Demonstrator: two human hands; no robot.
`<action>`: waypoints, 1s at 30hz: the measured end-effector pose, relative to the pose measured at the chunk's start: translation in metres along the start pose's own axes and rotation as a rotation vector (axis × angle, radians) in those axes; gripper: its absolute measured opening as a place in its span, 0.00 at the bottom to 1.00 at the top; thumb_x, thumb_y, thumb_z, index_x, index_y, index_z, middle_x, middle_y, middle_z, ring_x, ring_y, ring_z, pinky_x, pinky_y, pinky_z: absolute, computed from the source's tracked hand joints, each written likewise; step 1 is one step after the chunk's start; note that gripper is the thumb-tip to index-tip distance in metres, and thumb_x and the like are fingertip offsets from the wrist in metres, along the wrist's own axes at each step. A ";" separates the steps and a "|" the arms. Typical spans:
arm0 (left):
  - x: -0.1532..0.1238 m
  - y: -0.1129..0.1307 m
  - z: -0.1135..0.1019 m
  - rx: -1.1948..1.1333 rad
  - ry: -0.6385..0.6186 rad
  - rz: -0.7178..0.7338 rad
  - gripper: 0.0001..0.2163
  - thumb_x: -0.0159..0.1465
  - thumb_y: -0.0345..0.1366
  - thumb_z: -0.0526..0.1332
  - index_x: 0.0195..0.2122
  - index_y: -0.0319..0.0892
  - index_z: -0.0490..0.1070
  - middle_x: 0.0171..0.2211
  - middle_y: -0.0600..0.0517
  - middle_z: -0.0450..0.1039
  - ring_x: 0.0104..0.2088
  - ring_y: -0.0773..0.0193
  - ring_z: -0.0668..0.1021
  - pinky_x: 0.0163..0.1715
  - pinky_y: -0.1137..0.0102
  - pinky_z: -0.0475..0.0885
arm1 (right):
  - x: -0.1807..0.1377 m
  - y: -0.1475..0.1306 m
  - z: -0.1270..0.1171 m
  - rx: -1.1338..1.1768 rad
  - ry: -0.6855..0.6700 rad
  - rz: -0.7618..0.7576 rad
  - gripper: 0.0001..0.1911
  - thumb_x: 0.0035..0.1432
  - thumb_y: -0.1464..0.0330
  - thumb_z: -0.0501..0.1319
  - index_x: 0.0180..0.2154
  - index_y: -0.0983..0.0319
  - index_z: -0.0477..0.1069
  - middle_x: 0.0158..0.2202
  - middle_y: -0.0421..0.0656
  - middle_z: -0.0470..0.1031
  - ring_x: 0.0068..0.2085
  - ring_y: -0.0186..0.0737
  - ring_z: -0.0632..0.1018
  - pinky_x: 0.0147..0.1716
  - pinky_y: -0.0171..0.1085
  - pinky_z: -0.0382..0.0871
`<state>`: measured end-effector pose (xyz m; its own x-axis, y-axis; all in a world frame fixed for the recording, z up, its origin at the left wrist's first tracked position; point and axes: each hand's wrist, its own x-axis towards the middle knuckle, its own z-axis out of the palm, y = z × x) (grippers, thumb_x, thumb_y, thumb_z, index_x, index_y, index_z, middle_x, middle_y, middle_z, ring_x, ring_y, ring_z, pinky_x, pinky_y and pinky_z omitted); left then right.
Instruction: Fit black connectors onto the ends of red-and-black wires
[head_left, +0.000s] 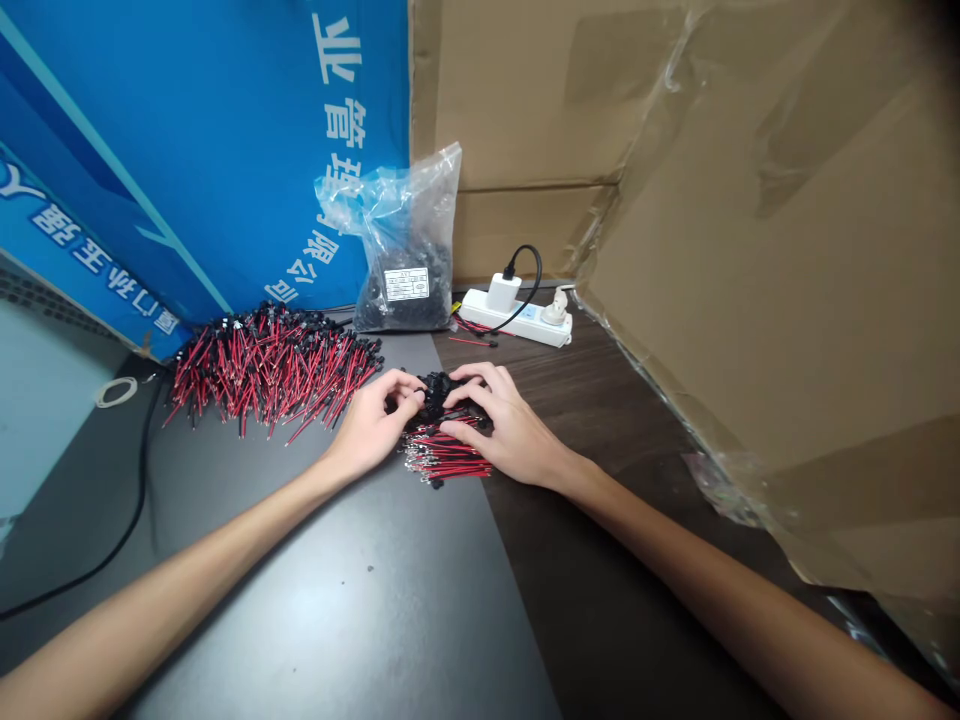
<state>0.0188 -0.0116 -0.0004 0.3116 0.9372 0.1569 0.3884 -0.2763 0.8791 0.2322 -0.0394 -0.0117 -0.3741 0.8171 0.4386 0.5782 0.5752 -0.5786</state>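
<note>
A small bundle of red-and-black wire leads (pixel 444 460) lies on the dark table between my hands, its black connector ends (pixel 436 388) heaped at the far side. My left hand (pixel 373 422) is curled, with its fingertips pinching into those black connectors. My right hand (pixel 496 420) lies over the bundle's right side, fingers bent and pressing on the connectors and wires. Left of my hands spreads a much larger pile of the same red-and-black leads (pixel 266 368).
A clear plastic bag of black parts with a white label (pixel 405 262) stands behind the bundle. A white power strip with plugs (pixel 517 310) lies to the right. Cardboard walls (pixel 750 250) close the right and back; a blue printed board (pixel 187 150) leans at left. A black cable (pixel 139 490) runs along the left.
</note>
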 end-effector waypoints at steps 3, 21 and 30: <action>0.000 0.001 0.000 -0.057 0.021 -0.016 0.09 0.64 0.41 0.61 0.39 0.42 0.74 0.31 0.52 0.78 0.33 0.61 0.77 0.37 0.66 0.70 | 0.000 0.000 0.000 0.015 0.009 0.004 0.08 0.60 0.64 0.67 0.40 0.58 0.72 0.54 0.50 0.68 0.55 0.52 0.70 0.57 0.58 0.67; -0.001 0.004 -0.001 -0.114 0.019 -0.041 0.09 0.64 0.41 0.60 0.40 0.42 0.73 0.30 0.51 0.78 0.34 0.60 0.79 0.38 0.65 0.71 | 0.000 -0.001 -0.001 -0.002 -0.017 -0.004 0.06 0.57 0.67 0.70 0.36 0.58 0.75 0.55 0.49 0.68 0.53 0.51 0.70 0.56 0.58 0.67; 0.000 0.002 0.000 -0.112 0.007 -0.033 0.09 0.64 0.41 0.61 0.39 0.42 0.73 0.29 0.52 0.78 0.33 0.61 0.79 0.37 0.66 0.71 | 0.001 0.004 -0.001 0.056 -0.031 -0.001 0.04 0.58 0.67 0.68 0.31 0.59 0.77 0.55 0.48 0.71 0.53 0.50 0.70 0.56 0.57 0.67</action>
<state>0.0196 -0.0126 0.0012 0.2940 0.9469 0.1302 0.2986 -0.2203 0.9286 0.2346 -0.0363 -0.0132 -0.3970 0.8170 0.4182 0.5369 0.5763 -0.6161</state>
